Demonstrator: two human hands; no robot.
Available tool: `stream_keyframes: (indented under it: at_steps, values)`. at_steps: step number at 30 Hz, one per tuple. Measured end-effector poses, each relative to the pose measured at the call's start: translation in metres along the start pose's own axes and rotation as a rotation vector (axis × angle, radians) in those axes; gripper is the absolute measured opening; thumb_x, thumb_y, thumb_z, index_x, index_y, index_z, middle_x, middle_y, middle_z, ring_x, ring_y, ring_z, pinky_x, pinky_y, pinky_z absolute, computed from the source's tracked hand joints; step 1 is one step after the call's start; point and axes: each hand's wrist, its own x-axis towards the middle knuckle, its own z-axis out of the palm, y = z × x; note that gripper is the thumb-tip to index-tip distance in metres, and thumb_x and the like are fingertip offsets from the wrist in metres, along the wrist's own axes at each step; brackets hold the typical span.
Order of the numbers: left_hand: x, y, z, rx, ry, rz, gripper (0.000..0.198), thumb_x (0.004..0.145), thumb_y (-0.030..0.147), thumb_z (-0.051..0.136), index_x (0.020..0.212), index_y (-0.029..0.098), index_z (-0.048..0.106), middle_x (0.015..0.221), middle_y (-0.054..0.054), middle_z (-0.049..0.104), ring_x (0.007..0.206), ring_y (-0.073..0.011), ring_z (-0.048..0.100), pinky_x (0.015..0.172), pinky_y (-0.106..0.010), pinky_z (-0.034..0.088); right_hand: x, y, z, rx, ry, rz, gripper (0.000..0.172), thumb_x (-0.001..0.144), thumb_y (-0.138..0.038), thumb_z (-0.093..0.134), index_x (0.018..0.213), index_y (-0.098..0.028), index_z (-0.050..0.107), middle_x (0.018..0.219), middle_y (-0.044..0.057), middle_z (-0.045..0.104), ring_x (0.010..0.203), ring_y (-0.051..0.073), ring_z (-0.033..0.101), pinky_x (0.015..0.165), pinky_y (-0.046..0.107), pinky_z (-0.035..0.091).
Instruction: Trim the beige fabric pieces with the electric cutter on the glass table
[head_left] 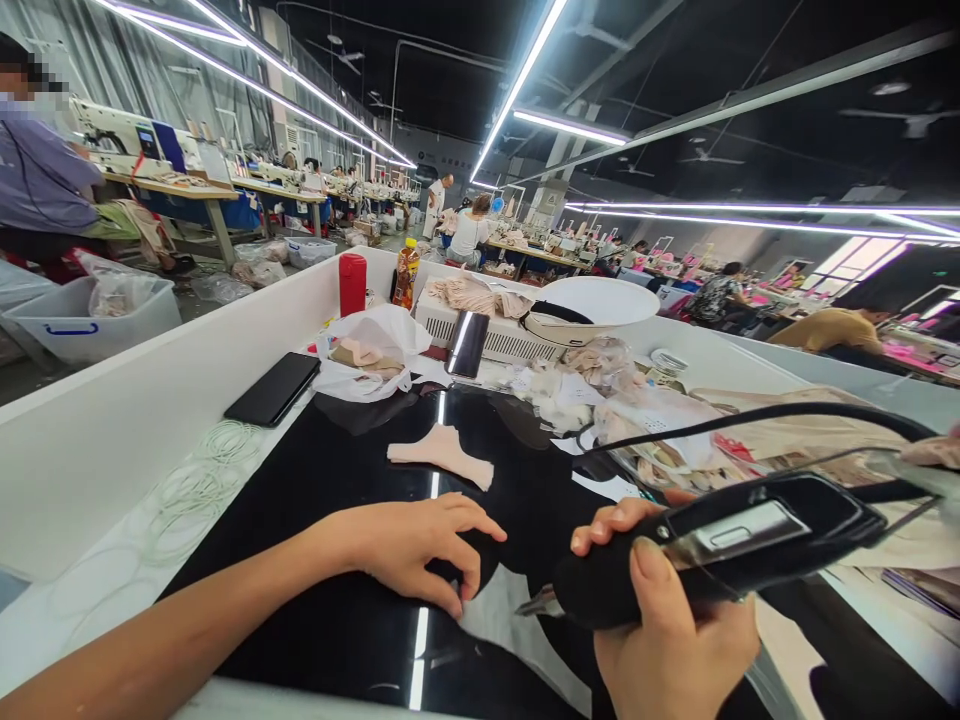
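Observation:
My right hand [667, 620] is wrapped round a black corded hand tool [720, 545], its pointed metal tip directed left over a thin translucent sheet [521, 625]. The sheet lies on the glossy black work surface [337, 620]. My left hand [424, 545] is over the surface with its fingers spread and curved, the thumb tip near the sheet's left edge; whether it touches is hard to tell. Beyond my left hand lies a beige T-shaped fabric piece [442, 455]. Part of another pale piece [787, 650] shows right of my right hand.
Pale green loops [199, 480] and a black flat case [274, 388] lie at left. Behind are a white plastic bag [371, 350], a phone [467, 345], a red container [352, 285] and a bottle [406, 274]. Fabric and plastic are piled at right, under the tool's cord [750, 415].

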Motion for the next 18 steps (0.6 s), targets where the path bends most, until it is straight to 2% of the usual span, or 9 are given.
stream_keyframes:
  at_steps: [6,10,14,16,18]
  values:
    - [-0.004,-0.001,-0.009,-0.008,-0.016,-0.076,0.008,0.090,0.022,0.079,0.085,0.023,0.073,0.141,-0.007,0.060,0.142,-0.0264,0.045,0.111,-0.038,0.044,0.002,0.003,-0.002,-0.031,0.080,-0.038,0.039,0.075,-0.023,0.085,0.108,-0.024,0.064,0.077,-0.003,0.067,0.064,0.015,0.062,0.056,0.031,0.060]
    - [-0.007,0.001,-0.020,0.112,-0.013,-0.153,0.012,0.088,0.018,0.080,0.081,0.023,0.071,0.143,-0.005,0.060,0.141,-0.0286,0.046,0.112,-0.040,0.043,0.002,0.001,-0.001,-0.012,0.090,-0.010,0.038,0.074,-0.023,0.086,0.106,-0.025,0.065,0.077,-0.003,0.068,0.065,0.015,0.062,0.055,0.030,0.060]
    - [-0.004,0.006,-0.024,0.340,0.151,-0.282,0.015,0.090,0.007,0.069,0.094,0.021,0.068,0.146,-0.007,0.056,0.141,-0.0312,0.044,0.117,-0.047,0.037,0.001,0.002,-0.003,-0.014,0.074,-0.008,0.036,0.077,-0.023,0.086,0.106,-0.025,0.065,0.079,-0.003,0.069,0.066,0.015,0.063,0.058,0.030,0.059]
    - [-0.001,0.012,-0.020,0.380,0.234,-0.360,0.019,0.092,0.006,0.066,0.105,0.020,0.066,0.138,-0.010,0.058,0.133,-0.0300,0.050,0.113,-0.046,0.042,0.000,0.004,-0.004,-0.019,0.062,-0.013,0.035,0.079,-0.023,0.085,0.108,-0.025,0.065,0.081,-0.003,0.069,0.066,0.015,0.064,0.060,0.031,0.059]
    - [0.004,0.019,-0.012,0.361,0.255,-0.415,0.016,0.096,0.009,0.063,0.108,0.019,0.064,0.121,-0.008,0.063,0.116,-0.0262,0.061,0.101,-0.041,0.050,0.000,0.006,-0.004,-0.033,0.044,-0.021,0.035,0.082,-0.023,0.083,0.111,-0.026,0.064,0.083,-0.003,0.069,0.067,0.015,0.065,0.063,0.032,0.058]
